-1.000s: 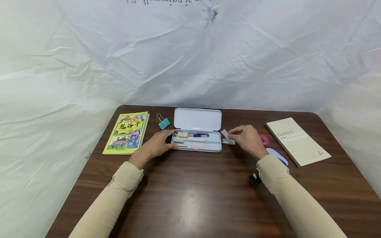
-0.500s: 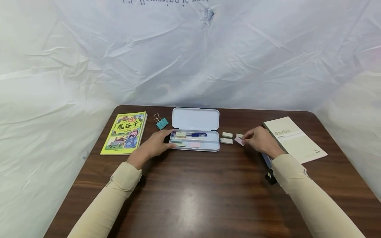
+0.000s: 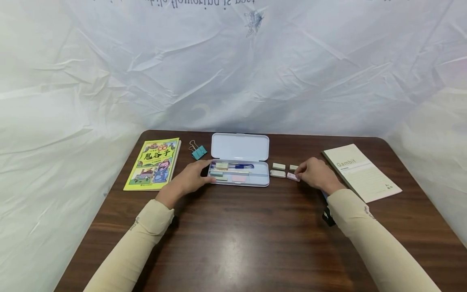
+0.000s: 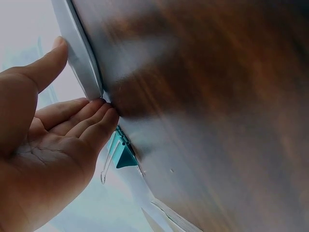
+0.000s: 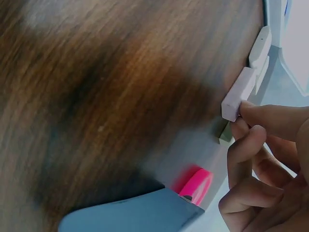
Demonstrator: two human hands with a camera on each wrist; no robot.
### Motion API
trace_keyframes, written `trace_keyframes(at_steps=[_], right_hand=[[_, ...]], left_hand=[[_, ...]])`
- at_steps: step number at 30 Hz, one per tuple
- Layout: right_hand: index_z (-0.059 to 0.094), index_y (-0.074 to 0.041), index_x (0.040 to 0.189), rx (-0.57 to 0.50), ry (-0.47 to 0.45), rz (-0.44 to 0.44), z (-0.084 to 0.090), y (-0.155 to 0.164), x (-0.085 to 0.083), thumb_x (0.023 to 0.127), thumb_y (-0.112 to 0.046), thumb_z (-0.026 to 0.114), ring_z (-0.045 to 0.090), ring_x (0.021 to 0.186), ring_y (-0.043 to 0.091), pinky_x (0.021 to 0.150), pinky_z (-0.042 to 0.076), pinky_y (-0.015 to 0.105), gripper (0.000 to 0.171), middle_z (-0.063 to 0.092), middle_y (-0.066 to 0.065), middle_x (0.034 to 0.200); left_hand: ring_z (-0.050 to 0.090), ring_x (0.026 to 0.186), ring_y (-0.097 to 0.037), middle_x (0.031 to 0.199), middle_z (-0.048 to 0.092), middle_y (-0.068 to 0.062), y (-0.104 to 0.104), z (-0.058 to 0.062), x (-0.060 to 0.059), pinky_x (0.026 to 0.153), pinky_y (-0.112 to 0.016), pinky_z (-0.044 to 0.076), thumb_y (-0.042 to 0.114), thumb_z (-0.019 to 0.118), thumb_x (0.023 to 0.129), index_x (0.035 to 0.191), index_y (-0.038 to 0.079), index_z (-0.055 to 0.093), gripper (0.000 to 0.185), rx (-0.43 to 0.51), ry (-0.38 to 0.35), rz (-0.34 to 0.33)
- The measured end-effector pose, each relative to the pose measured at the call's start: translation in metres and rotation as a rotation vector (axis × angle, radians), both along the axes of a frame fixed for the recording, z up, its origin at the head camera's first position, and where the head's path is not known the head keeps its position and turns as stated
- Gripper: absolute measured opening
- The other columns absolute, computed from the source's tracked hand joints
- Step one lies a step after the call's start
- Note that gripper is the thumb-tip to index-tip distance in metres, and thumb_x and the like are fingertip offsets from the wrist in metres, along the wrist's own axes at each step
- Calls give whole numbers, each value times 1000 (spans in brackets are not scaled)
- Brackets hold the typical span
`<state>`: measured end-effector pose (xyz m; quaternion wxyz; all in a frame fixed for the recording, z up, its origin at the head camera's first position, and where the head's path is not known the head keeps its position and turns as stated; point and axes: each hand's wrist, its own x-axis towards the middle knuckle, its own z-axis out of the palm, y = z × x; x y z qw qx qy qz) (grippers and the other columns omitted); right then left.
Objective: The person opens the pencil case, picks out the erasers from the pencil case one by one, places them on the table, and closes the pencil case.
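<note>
Pencil case (image 3: 260, 179): lid up at the back, tray facing the person; landmark for all places below.
Left hand (image 3: 189, 177): at the case's left end, thumb against the front edge, fingers nearly straight and touching the corner, not wrapped round it.
Right hand (image 3: 316, 174): right of the case; thumb and forefinger pinch one end of the pink block (image 5: 239, 94), which lies on the table.
Blocks, done: white block (image 3: 277, 174) just right of the case, cream block (image 3: 279, 166) behind it; green-edged block (image 3: 293, 167) farther right, behind the pink one. Judged a near-complete two-by-two group.
Blocks, left: pink one not yet released; final squaring-up uncertain.
Case contents: pens (image 3: 244, 166) in the rear part, small coloured pieces (image 3: 239, 178) in front; apparently sorted, lid not yet closed.
Binder clip (image 3: 199, 152): left of the case, untouched.
</note>
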<state>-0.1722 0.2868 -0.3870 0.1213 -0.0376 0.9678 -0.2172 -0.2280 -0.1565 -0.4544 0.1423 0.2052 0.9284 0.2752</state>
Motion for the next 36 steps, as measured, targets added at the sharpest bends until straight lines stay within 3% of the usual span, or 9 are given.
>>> trace_keyframes(at_steps=[2,7,14,16,20,27,31,34,36], right_hand=[[91,-5,114,0,1,-6,-1,0,0,109,-12,73,81,100,33,84,64,52,19,86,22,123],[91,-5,115,0,3,-21,-3,0,0,109,-12,74,81,103,36,82,64,50,19,85,23,125],[90,-6,119,-21,-5,-53,-4,-2,2,108,-12,72,80,100,34,75,59,42,21,86,23,125],[90,-6,119,-24,-7,-56,-4,-3,2,109,-13,73,80,101,35,76,61,44,21,87,22,121],[90,-6,121,-20,9,-63,-4,-4,4,109,-15,74,80,104,37,78,63,48,22,86,22,125],[89,-8,125,-69,118,-79,-6,-27,2,107,-23,79,65,78,23,62,47,32,26,84,23,129],[90,-9,124,-98,164,-55,-7,-51,-3,107,-24,80,68,88,27,66,51,32,25,83,24,134],[90,-10,125,-108,172,-41,-7,-72,-6,107,-27,82,72,105,32,77,61,39,26,82,22,138],[90,-11,126,-117,171,-31,-6,-88,-9,107,-27,83,72,108,33,79,62,41,27,82,21,138]], left_hand=[[51,164,-44,177,52,-20,0,-1,0,132,-62,47,51,80,108,176,9,47,86,-2,16,-7],[47,166,-46,178,50,-22,6,20,11,134,-65,44,43,82,108,176,7,46,84,13,-30,6],[50,165,-43,178,52,-20,-2,2,3,133,-62,47,53,79,108,176,10,46,87,-1,23,-6],[49,165,-45,178,51,-20,0,8,6,132,-65,46,49,81,108,176,9,45,87,-6,8,4],[50,165,-44,178,52,-19,0,1,1,131,-64,48,49,82,107,176,9,46,88,-9,5,7],[45,169,-42,181,49,-17,1,2,1,136,-64,42,49,83,106,177,11,44,90,11,-25,14],[46,169,-41,180,49,-16,0,-7,-4,135,-63,43,52,83,105,178,13,44,90,3,0,12],[46,169,-41,180,49,-17,1,-3,-2,136,-63,43,50,82,107,178,13,44,88,-2,-6,14],[46,169,-41,180,50,-17,3,6,3,137,-62,42,46,81,108,177,12,45,85,5,-18,13]])
